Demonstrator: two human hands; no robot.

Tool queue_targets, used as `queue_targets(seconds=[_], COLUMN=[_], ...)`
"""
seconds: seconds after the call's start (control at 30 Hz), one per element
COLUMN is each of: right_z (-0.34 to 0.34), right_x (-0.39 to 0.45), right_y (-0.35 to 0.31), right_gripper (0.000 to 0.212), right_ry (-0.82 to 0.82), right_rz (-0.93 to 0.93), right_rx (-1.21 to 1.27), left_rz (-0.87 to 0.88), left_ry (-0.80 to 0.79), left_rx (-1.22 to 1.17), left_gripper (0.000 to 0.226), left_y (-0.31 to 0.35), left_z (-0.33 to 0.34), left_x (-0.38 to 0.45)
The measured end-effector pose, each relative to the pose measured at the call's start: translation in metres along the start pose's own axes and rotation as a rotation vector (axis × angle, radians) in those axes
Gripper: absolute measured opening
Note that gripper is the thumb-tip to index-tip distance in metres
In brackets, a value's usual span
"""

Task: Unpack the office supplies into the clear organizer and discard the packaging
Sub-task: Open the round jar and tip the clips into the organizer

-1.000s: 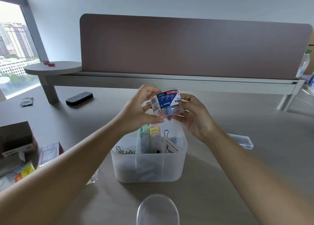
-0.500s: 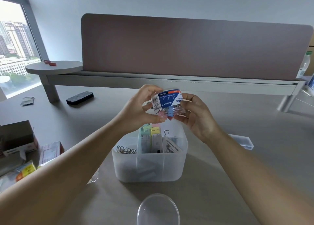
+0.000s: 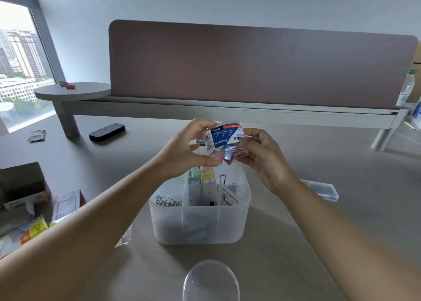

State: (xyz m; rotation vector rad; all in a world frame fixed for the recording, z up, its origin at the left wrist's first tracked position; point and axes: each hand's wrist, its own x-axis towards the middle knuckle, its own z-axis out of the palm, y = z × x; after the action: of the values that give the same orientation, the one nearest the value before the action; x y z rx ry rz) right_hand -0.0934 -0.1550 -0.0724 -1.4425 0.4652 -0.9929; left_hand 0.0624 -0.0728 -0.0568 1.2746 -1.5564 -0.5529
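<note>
I hold a small round clear tub (image 3: 224, 142) with a blue and white label upside down over the clear organizer (image 3: 199, 221). My left hand (image 3: 189, 149) grips its left side and my right hand (image 3: 262, 155) its right side. Coloured clips show at the tub's downward mouth. The organizer stands at the table's middle and holds paper clips (image 3: 168, 201) in its left section, pastel sticky-note packs (image 3: 201, 184) in the middle, and a binder clip with a label card at the right. The tub's round clear lid (image 3: 210, 281) lies on the table in front.
Opened boxes and packaging (image 3: 34, 200) pile up at the left edge. A clear plastic case (image 3: 322, 190) lies right of the organizer. A black eraser (image 3: 107, 131) and a wrapper sit at the back left. A desk divider panel (image 3: 262, 66) closes the far side, with a bottle at its right end.
The tub has tilted a little further over the organizer between my hands. Both hands keep their grip in nearly the same place.
</note>
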Motion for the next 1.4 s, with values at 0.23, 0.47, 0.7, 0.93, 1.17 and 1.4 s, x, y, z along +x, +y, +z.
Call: queue_targets(seconds=[0.23, 0.47, 0.7, 0.93, 1.17, 1.4], right_z=[0.002, -0.002, -0.002, 0.001, 0.004, 0.004], right_x=[-0.002, -0.008, -0.006, -0.004, -0.001, -0.002], right_y=[-0.001, -0.005, -0.003, -0.005, -0.006, -0.008], right_gripper=[0.026, 0.024, 0.017, 0.014, 0.007, 0.009], right_ry=[-0.025, -0.084, -0.081, -0.057, -0.019, -0.014], right_rz=[-0.022, -0.045, 0.044, 0.078, 0.098, 0.105], right_rx=[0.024, -0.033, -0.004, 0.01, -0.005, 0.01], left_rz=[-0.033, 0.03, 0.021, -0.024, -0.063, -0.111], left_ry=[0.059, 0.097, 0.096, 0.092, 0.107, 0.131], left_rx=[-0.036, -0.014, 0.036, 0.028, -0.028, -0.111], left_gripper=[0.03, 0.037, 0.032, 0.024, 0.02, 0.016], left_y=[0.007, 0.008, 0.006, 0.007, 0.009, 0.011], left_z=[0.002, 0.004, 0.006, 0.005, 0.006, 0.003], left_x=[0.003, -0.003, 0.0, 0.003, 0.006, 0.005])
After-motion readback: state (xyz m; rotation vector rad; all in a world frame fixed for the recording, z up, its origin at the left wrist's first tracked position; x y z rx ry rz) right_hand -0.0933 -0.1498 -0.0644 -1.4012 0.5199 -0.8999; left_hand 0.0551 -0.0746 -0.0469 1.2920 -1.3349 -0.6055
